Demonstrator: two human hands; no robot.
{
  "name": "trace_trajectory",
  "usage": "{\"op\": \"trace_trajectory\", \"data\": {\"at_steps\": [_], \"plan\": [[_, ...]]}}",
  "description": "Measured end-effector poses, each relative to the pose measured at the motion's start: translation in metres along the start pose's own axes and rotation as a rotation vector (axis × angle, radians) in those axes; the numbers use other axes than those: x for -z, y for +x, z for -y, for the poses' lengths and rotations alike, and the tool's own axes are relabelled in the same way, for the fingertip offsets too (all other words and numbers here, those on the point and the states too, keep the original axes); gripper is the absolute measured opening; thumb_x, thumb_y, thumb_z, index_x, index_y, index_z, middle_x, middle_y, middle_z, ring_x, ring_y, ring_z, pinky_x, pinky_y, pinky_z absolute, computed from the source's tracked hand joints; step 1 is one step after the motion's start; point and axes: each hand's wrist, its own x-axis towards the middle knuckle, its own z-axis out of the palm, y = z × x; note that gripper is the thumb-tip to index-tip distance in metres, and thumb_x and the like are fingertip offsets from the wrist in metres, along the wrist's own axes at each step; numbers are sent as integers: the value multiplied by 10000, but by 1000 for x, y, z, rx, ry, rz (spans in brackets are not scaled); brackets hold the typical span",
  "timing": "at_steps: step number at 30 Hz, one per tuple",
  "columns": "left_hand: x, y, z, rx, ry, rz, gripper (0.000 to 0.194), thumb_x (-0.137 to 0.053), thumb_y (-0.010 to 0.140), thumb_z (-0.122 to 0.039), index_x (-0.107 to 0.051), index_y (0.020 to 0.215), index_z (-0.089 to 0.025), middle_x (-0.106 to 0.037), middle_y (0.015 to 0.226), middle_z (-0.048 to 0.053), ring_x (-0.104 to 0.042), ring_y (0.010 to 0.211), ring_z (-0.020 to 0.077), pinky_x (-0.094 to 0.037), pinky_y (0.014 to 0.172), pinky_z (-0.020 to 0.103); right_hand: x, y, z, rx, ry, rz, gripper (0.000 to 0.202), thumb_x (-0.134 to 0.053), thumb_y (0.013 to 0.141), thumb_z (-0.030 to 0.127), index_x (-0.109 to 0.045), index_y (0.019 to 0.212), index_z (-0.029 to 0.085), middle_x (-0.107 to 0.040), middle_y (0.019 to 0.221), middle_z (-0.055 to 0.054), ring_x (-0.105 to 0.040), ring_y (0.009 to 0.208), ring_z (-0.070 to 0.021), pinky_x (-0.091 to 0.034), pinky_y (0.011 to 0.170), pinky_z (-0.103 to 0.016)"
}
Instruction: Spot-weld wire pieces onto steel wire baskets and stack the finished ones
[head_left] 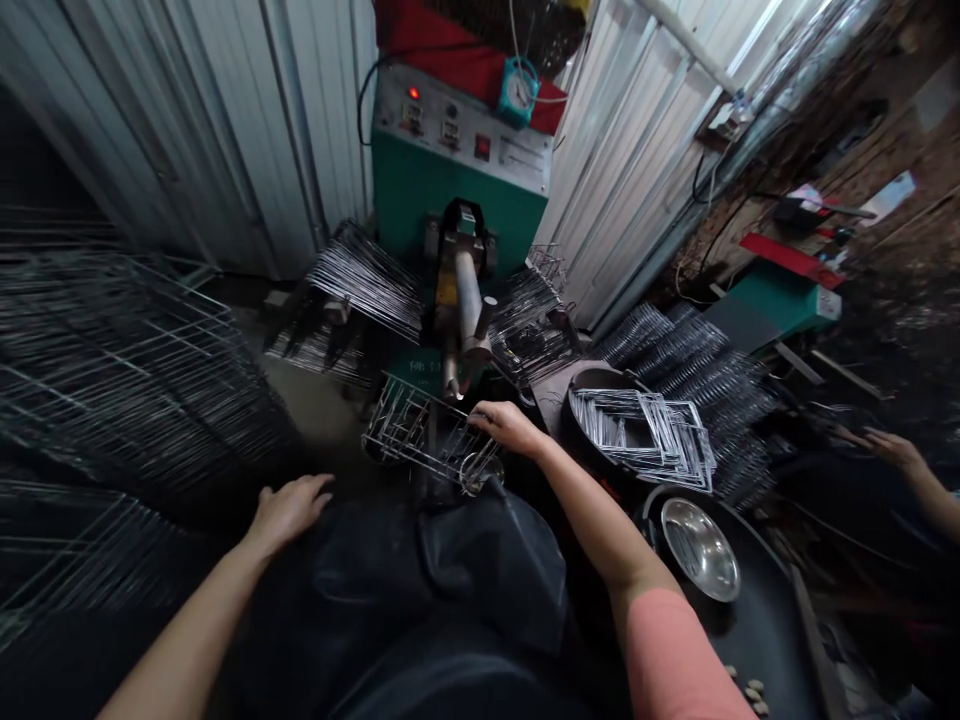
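Note:
My right hand [510, 425] is closed on the right end of a small wire rack [409, 430], just below the electrode tip of a green spot welder [405, 180]. A tiny bright spot shows near that tip. The rack lies tilted in front of the machine, over my dark apron [480, 560], with a round wire loop at its lower right. My left hand [289, 510] is off the rack to the left, fingers loosely stretched, holding nothing.
Wire pieces [364, 285] are piled left of the welder arm, with more wire frames [529, 310] right of it. A black pan holds square wire frames [637, 430]. Nearby sits a steel bowl [700, 550]. Large wire racks [112, 360] stand left. Another person's hand [896, 450] appears far right.

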Motion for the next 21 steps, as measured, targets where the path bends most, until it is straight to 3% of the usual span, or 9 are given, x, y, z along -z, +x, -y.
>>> {"op": "trace_trajectory", "data": {"at_steps": [9, 14, 18, 21], "plan": [[30, 5, -16, -102, 73, -174, 519, -422, 914, -323, -549, 1405, -214, -558, 1427, 175, -497, 1321, 345, -279, 1137, 631, 51, -16, 53, 101, 107, -124, 225, -566, 971, 329, -673, 851, 171, -669, 766, 0, -587, 720, -126, -425, 705, -217], [42, 1, -7, -131, 76, -163, 433, -435, 916, -304, -647, 1289, -244, -617, 1361, 154, -558, 1255, 340, -328, 1097, 659, 71, -26, 78, 107, 168, -194, 312, -539, 971, 415, -649, 816, 167, -617, 715, 13, -551, 690, -120, -424, 684, -220], [48, -4, -2, -158, 82, -201, 484, -447, 901, -297, -603, 1349, -207, -599, 1373, 189, -551, 1261, 364, -327, 1088, 677, 90, -36, 93, 125, 190, -208, 371, -538, 962, 496, -642, 816, 170, -614, 725, 10, -542, 703, -125, -427, 693, -232], [50, -3, -8, -210, 78, -234, 523, -462, 890, -322, -567, 1390, -209, -573, 1407, 194, -537, 1281, 368, -331, 1094, 663, 103, -47, 102, 142, 214, -228, 404, -552, 945, 543, -632, 805, 172, -602, 717, 11, -528, 687, -122, -427, 684, -238]]}}
